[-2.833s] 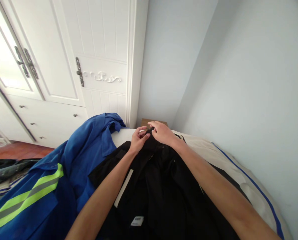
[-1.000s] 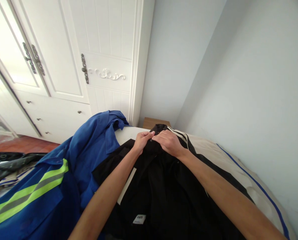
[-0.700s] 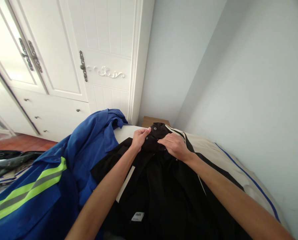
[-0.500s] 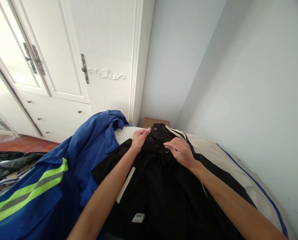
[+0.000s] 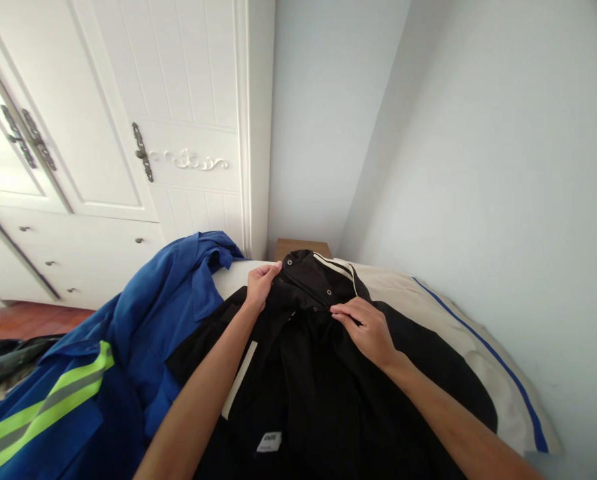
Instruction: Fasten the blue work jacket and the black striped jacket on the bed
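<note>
A black jacket (image 5: 323,380) with cream stripes and a white label lies spread out in front of me. Its collar is at the far end, with metal snap buttons along the edge. My left hand (image 5: 261,285) pinches the collar's left side near one snap. At the collar's right side my right hand (image 5: 362,327) grips the fabric edge between thumb and fingers, just below another snap. Both hands are closed on the same jacket, the collar stretched between them.
Left of the jacket lies a blue work jacket (image 5: 153,320) with yellow-and-grey reflective bands. Beneath is a beige bed cover (image 5: 458,333) with a blue stripe. A white wardrobe (image 5: 193,87) and grey walls stand behind, with a small wooden piece (image 5: 303,248) in the corner.
My right hand has moved down along the collar's edge, uncovering a snap. My left hand keeps its pinch. The whole view has shifted somewhat to the right.
</note>
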`<state>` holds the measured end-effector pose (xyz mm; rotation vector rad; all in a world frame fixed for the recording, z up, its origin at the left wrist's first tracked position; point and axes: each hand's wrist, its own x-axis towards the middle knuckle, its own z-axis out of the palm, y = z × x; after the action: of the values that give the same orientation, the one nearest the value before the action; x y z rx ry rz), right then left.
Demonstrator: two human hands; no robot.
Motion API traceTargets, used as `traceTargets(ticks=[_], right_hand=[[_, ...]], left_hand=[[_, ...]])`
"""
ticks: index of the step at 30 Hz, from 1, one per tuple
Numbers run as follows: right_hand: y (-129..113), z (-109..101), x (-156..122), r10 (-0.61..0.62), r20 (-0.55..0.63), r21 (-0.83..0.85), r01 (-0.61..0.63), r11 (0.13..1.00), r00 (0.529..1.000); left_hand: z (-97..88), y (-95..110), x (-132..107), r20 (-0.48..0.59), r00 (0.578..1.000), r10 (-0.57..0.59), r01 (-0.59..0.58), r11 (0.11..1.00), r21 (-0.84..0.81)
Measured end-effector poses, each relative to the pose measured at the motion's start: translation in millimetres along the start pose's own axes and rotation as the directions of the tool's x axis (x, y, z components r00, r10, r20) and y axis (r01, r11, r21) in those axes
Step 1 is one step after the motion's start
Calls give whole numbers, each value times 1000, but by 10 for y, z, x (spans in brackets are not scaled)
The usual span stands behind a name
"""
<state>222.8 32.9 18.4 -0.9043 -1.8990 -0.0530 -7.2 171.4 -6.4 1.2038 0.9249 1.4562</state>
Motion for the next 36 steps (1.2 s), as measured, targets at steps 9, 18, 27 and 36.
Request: traceTargets(ticks=[9, 18, 27, 36], right_hand=[[-13, 49, 281, 215, -51, 81, -210, 974, 975], [-41, 8, 703, 282, -74, 148, -269, 952, 957], [-222, -118, 557, -167, -6, -223, 162, 961, 986], [-501, -167, -62, -115, 22, -187, 117, 975, 993]], left_hand=[[155, 661, -351, 613, 567, 550, -789, 148, 596], [350, 731, -108, 790, 427, 441, -899, 109, 424], [510, 1070, 387, 881, 308, 360, -926, -101, 365], [609, 1091, 638, 926, 322, 198, -929, -123, 349]])
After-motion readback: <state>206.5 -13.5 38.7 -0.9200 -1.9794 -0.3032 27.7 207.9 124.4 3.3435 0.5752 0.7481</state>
